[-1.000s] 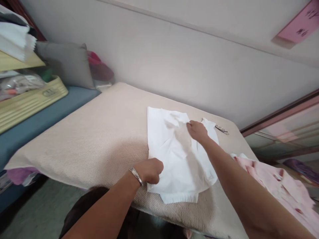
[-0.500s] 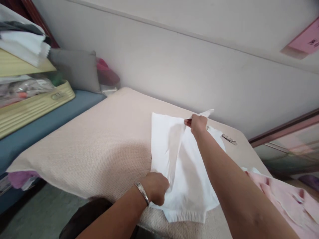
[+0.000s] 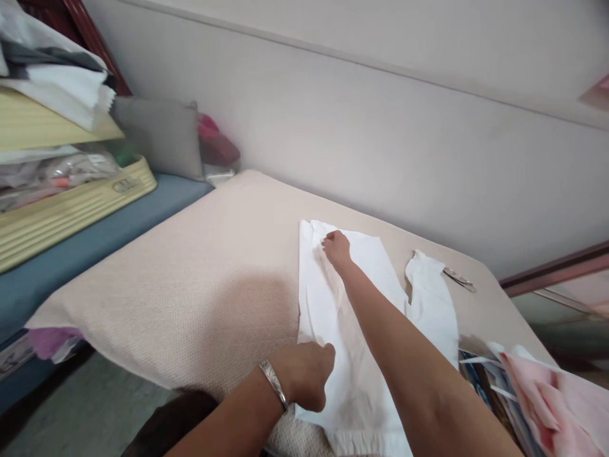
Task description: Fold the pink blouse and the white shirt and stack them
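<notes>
A white garment (image 3: 361,317) lies on a beige padded table (image 3: 190,279), its right part folded over toward the left. My left hand (image 3: 307,381), with a silver bracelet on the wrist, pinches the garment's near left edge. My right hand (image 3: 337,246) reaches across and presses a fold of the cloth down near the far left corner, fingers closed on it. A loose white piece (image 3: 431,292) of the garment sticks out to the right.
Small metal scissors (image 3: 459,278) lie near the table's far right corner. A pink garment (image 3: 556,393) hangs at the right. At left are a blue surface (image 3: 85,235), a yellow tray (image 3: 61,209), stacked cloth and a grey cushion (image 3: 157,136). The wall runs behind.
My right hand has carried the garment's right side up and over to the left and laid it down. My left hand has stayed on the near edge.
</notes>
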{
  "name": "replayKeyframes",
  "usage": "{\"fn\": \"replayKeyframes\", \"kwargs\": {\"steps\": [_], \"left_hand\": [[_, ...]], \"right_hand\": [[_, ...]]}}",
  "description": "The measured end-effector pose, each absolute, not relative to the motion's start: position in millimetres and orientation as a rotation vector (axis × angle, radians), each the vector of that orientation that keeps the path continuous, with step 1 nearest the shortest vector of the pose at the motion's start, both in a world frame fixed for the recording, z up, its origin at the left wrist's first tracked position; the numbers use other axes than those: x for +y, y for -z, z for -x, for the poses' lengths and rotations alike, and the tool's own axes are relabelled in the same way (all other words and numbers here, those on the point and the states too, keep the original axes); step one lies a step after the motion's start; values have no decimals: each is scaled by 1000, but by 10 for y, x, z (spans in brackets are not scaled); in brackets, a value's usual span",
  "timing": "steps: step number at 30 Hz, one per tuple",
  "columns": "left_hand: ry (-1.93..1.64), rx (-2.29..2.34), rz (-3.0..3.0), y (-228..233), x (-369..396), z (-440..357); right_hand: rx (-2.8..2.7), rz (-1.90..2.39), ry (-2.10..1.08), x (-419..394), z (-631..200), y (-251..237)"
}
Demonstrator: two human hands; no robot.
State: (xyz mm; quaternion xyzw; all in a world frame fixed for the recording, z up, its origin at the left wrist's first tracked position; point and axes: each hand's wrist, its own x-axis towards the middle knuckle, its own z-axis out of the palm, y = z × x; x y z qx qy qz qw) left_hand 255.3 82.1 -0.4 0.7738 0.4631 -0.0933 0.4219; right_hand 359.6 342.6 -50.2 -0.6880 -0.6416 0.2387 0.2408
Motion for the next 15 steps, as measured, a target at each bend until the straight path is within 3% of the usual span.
{"fn": "replayKeyframes", "kwargs": {"steps": [7, 15], "left_hand": [[219, 1215, -1913, 21, 784, -2599], [226, 1227, -1870, -89, 823, -2655]], "right_hand": [[-1757, 2142, -385, 3326, -3970, 583], [-1978, 2089, -269, 3596, -3362, 692]]}}
